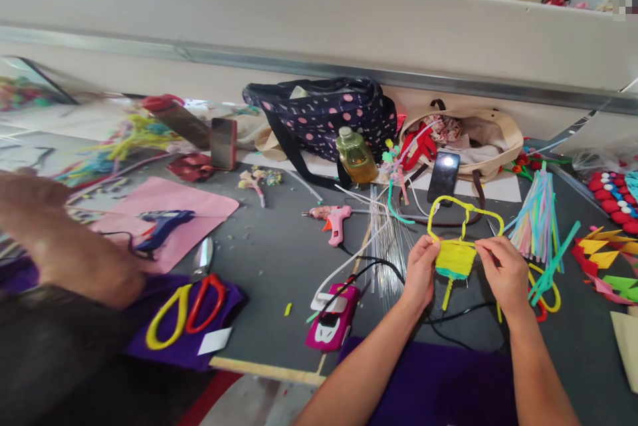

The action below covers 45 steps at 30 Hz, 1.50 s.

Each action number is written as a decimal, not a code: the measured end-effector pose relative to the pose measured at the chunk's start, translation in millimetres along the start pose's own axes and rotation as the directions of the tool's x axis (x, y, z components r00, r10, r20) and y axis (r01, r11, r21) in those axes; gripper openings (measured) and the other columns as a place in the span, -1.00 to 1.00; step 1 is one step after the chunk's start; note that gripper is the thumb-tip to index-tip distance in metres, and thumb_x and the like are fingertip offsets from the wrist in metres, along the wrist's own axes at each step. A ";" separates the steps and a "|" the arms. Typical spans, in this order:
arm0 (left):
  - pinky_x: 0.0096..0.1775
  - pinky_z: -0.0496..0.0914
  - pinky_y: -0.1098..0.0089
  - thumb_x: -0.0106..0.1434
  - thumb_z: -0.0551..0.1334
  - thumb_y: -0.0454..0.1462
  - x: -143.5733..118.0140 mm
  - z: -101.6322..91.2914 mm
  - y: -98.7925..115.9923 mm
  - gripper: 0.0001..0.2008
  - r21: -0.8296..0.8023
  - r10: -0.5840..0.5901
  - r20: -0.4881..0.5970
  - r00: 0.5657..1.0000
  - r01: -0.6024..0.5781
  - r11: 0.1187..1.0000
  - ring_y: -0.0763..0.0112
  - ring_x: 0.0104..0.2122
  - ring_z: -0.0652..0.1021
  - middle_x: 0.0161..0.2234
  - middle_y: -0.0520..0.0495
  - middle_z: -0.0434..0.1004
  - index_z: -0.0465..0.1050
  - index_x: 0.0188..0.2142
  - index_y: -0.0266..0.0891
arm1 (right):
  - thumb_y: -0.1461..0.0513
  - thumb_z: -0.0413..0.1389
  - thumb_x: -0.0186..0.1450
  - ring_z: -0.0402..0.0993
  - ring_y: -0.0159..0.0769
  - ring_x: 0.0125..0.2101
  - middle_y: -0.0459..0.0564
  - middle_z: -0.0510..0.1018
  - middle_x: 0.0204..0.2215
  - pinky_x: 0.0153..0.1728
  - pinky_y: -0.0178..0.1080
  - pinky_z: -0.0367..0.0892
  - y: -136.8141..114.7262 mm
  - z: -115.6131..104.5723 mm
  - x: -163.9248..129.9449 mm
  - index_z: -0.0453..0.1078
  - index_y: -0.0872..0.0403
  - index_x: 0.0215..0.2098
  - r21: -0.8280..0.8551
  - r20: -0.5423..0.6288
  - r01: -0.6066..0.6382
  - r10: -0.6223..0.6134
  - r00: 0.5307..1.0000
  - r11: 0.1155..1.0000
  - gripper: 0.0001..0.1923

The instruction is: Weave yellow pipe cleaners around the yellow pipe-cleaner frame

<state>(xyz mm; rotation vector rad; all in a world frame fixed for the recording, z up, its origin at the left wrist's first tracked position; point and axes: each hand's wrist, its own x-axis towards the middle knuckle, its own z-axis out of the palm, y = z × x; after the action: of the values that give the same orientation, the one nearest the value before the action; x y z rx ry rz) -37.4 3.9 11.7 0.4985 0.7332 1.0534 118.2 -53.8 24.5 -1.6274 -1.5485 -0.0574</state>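
Observation:
Before me both hands hold up a craft piece of yellow pipe cleaner [455, 257]. It has a flat, tightly packed yellow panel with a teal lower band, a short stem below and two open loops on top. My left hand [419, 272] pinches the panel's upper left corner. At the upper right, the fingers of my right hand [504, 273] close on a thin yellow strand. Scissors with yellow and red handles [552, 294] lie partly hidden beside my right hand. Just behind it stands a bundle of pastel pipe cleaners [534, 216].
Clear thin rods [383, 246], a pink glue gun [337, 223] and a magenta device [335, 319] with cords lie left of my hands. Bags [329, 113], a bottle [355, 157] and a phone [443, 177] line the back. A co-worker's blurred arm [74, 246] reaches in beside large scissors [203, 258].

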 end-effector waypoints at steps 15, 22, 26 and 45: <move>-0.33 0.35 0.43 0.04 0.41 -0.21 -2.9 2.3 -2.3 -0.75 -0.029 0.048 0.009 0.999 -0.048 0.998 0.42 -0.45 0.54 -0.44 0.06 0.52 0.35 -0.42 -0.21 | 0.31 0.07 0.32 0.44 -0.26 -0.30 0.01 0.52 -0.34 -0.29 -0.24 0.31 -13.6 5.7 0.6 0.49 -0.02 -0.10 -0.153 0.043 0.202 -0.198 0.979 0.967 -0.77; -0.38 0.29 0.47 0.05 0.41 -0.23 -6.3 3.2 -1.5 -0.78 -0.040 0.037 -0.020 0.999 -0.037 0.999 0.48 -0.50 0.49 -0.48 0.07 0.51 0.37 -0.45 -0.22 | 0.40 -0.02 0.35 0.40 -0.33 -0.34 0.01 0.49 -0.35 -0.33 -0.31 0.26 -13.6 7.5 -4.1 0.44 -0.05 0.03 -0.140 0.090 0.286 -0.275 0.957 0.948 -0.62; -0.38 0.30 0.49 0.03 0.41 -0.25 -6.6 4.9 3.0 -0.77 -0.061 0.034 -0.011 0.999 -0.035 0.997 0.48 -0.48 0.51 -0.47 0.07 0.51 0.36 -0.46 -0.23 | 0.42 -0.03 0.34 0.40 -0.37 -0.38 -0.01 0.48 -0.37 -0.35 -0.34 0.24 -12.3 7.4 -6.3 0.41 -0.08 0.08 -0.149 0.111 0.310 -0.296 0.949 0.939 -0.56; -0.26 0.40 0.38 0.01 0.42 -0.20 0.6 0.4 6.6 -0.72 -0.082 0.025 -0.030 0.999 -0.027 0.996 0.29 -0.33 0.60 -0.40 -0.02 0.58 0.33 -0.42 -0.22 | 0.45 0.00 0.31 0.45 -0.32 -0.28 0.01 0.51 -0.28 -0.28 -0.30 0.34 3.1 4.4 -2.2 0.47 -0.06 0.01 -0.067 0.055 0.273 -0.270 0.961 0.960 -0.57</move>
<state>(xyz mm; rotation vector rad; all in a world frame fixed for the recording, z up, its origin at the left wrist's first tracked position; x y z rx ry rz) -40.9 7.2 16.3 0.4233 0.7078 1.1127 118.0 -52.4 18.9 -1.4703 -1.8160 -0.2298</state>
